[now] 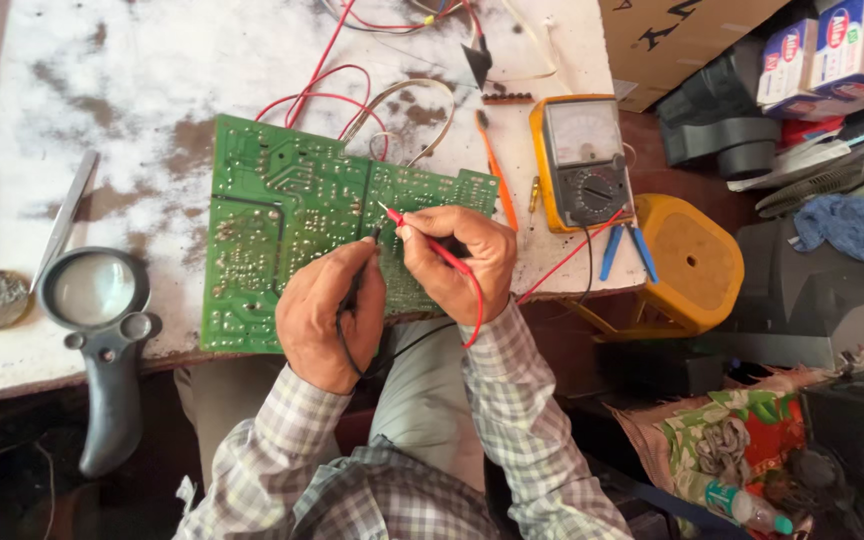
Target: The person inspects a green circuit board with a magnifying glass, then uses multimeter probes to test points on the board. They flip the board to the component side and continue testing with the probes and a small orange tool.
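Board: a green circuit board lies solder side up on the counter, its near edge at the counter's lip.
Left hand: the left hand rests on the board's near edge, fingers pressed together around a black probe whose tip touches the board near its middle.
Right hand: the right hand lies over the board's right part, fingers pinching a red probe; its tip meets the board just beside the black tip.
Meter: a yellow analogue meter sits right of the board, leads running back toward the hands.
Near the board: a magnifier to its left; red wires loop behind it.
Risk, slip: the two tips stand very close together, so a small slide of either hand could likely bridge neighbouring solder points and give a false reading or a short.
Risk, board: it appears to overhang the lip slightly, so the hands' weight could tip or shift it.
Risk, leads: the red lead loops under the right wrist and could snag, tugging the probe off its point.
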{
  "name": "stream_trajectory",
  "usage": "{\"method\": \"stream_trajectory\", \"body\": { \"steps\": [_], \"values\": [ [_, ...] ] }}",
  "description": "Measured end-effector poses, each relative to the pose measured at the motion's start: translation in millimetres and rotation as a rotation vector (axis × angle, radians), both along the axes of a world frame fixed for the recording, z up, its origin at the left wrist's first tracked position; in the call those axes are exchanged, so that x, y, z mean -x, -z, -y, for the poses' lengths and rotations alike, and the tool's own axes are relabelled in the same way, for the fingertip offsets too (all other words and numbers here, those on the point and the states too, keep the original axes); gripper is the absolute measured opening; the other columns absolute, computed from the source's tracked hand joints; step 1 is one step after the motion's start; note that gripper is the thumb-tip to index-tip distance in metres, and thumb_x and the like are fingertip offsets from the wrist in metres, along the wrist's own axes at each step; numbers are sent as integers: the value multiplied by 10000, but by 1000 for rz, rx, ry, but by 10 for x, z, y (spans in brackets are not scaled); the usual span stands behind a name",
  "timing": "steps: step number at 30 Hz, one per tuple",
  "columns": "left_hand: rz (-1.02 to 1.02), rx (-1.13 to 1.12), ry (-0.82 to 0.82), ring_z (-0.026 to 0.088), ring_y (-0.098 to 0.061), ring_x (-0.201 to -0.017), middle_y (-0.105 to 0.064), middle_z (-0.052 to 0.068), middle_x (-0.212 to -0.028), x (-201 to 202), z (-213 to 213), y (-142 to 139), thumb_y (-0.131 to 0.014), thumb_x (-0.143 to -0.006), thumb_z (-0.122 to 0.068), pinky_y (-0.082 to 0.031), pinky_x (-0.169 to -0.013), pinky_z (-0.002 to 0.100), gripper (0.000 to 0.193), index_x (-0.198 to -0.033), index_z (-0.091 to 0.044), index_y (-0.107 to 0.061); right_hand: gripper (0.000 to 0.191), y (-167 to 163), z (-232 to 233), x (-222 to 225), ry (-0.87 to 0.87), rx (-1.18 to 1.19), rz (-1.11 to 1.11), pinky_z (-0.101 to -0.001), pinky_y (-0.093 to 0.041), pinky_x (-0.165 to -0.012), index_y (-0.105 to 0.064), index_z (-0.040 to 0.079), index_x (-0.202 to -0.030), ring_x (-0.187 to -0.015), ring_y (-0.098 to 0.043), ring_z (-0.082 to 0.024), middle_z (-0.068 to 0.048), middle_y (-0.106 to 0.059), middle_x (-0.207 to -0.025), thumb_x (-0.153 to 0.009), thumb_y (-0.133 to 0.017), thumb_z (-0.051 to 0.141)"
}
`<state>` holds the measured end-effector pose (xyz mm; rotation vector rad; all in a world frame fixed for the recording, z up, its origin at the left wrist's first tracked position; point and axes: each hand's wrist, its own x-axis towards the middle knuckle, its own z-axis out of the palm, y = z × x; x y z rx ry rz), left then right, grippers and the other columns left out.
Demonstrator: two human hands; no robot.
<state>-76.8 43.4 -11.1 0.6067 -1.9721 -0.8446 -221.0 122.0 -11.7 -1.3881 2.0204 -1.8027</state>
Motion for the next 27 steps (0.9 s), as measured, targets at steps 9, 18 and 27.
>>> {"method": "stream_trajectory", "body": {
  "steps": [9, 18, 27],
  "values": [
    [18, 9, -4, 279, -727, -906, -745, 120, -1027, 57, -30, 41, -741, -912, 16, -567, -802, 374, 205, -1108, -37, -717, 138, -19, -6, 19, 18, -18, 43, -244, -578, -681, -764, 21, -1015, -781, -707, -103, -110, -781, -962, -889, -800, -23],
    [16, 5, 8, 275, -726, -894, -738, 139, -1039, 57, -85, 138, -751, -1019, 8, -561, -793, 340, 162, -1169, -26, -701, 111, -69, -63, 25, 0, -25, 2, -234, -618, -732, -748, 30, -1000, -824, -759, -107, -110, -778, -988, -901, -788, -2],
    [19, -3, -7, 271, -724, -877, -739, 138, -1059, 69, -87, 146, -750, -1011, 9, -559, -776, 335, 161, -1163, -21, -707, 108, -106, -47, 17, 8, -28, -10, -254, -617, -762, -749, 31, -994, -850, -757, -123, -109, -779, -975, -897, -788, 3]
  ]
}}
